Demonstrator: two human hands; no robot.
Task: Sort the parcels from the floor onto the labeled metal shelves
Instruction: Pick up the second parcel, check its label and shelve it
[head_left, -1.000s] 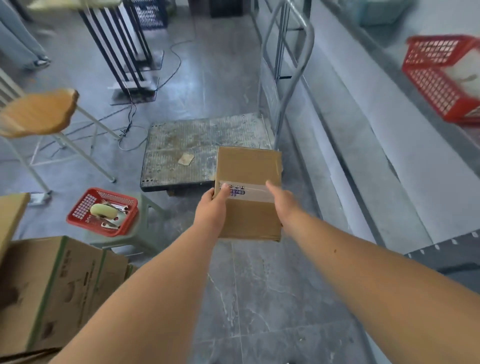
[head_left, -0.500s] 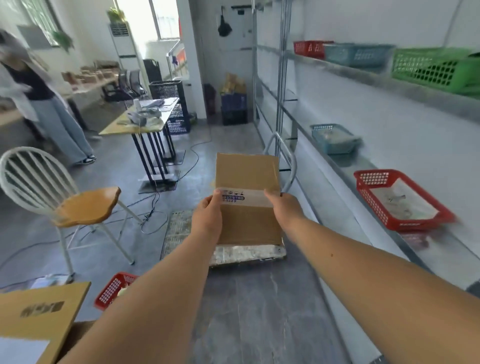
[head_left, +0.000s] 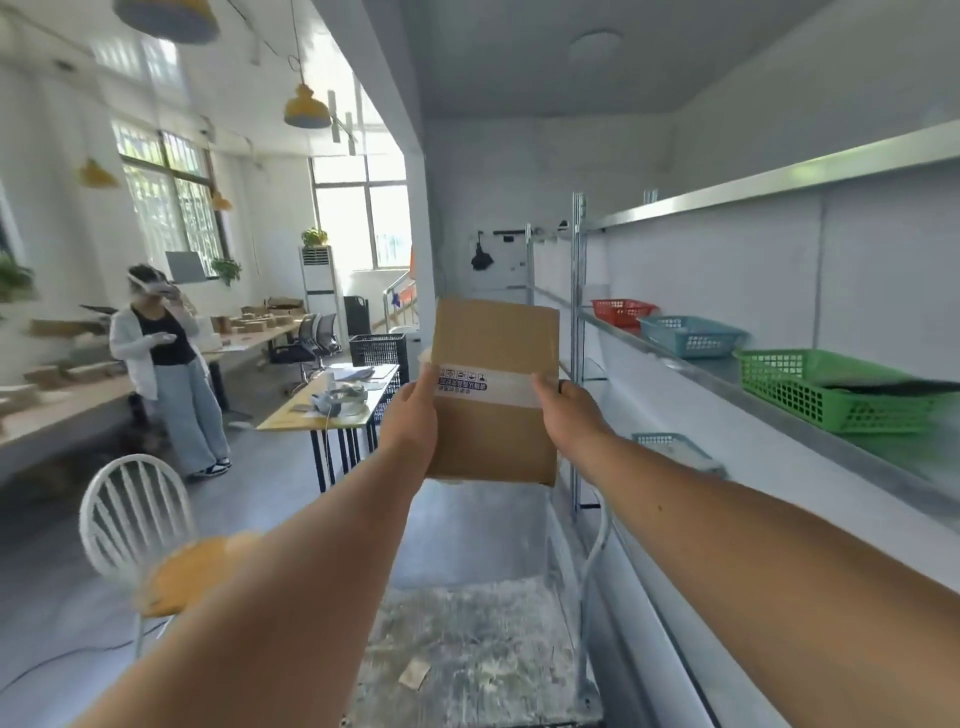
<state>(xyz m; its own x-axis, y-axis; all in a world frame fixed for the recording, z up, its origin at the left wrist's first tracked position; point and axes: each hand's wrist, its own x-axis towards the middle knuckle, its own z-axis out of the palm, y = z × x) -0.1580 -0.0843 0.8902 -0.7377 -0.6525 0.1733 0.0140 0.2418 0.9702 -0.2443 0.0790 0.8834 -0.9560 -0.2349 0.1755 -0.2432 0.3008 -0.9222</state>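
Seemingly light and stiff, the flat cardboard box (head_left: 496, 392) is held in the air beside the metal shelves (head_left: 779, 410), left hand (head_left: 410, 415) and right hand (head_left: 571, 410) pinching its side edges at the taped middle.

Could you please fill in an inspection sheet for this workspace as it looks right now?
Surface: metal shelf on the right, partly bare.
Job's things: cardboard parcel held upright at chest height, taped band facing the camera; shelf labels not readable.
Clutter: red basket, blue basket, green basket in a row on the shelf; trolley on the floor below.
Hands: left hand and right hand grip the parcel's side edges.
Cables: one on the floor at lower left.
Surroundings: white chair, table, a standing person.
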